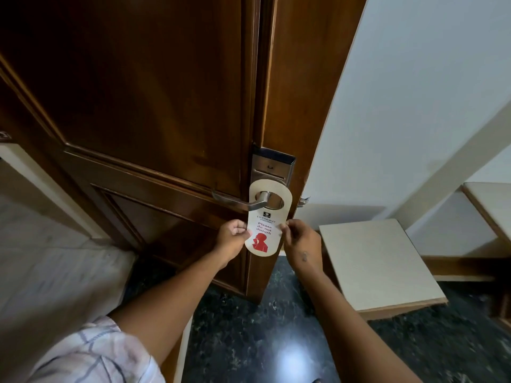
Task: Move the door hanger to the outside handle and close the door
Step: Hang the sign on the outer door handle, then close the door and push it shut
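A cream door hanger [265, 219] with red "Please do not disturb" lettering and a red figure hangs with its hole around the metal lever handle [235, 201] of the dark wooden door [138, 106]. My left hand [231, 239] pinches the hanger's lower left edge. My right hand [300, 241] pinches its right edge with the fingertips. The door stands ajar, its edge facing me. A metal lock plate [272, 164] sits above the handle. The tip of a second handle [304, 200] shows past the door's edge.
A white wall [414, 106] stands to the right of the door. A low cream-topped wooden stand [378, 266] sits on the dark marble floor [262, 341] near my right arm. Another cream ledge [492, 205] lies at the far right, and pale flooring [55, 258] at the left.
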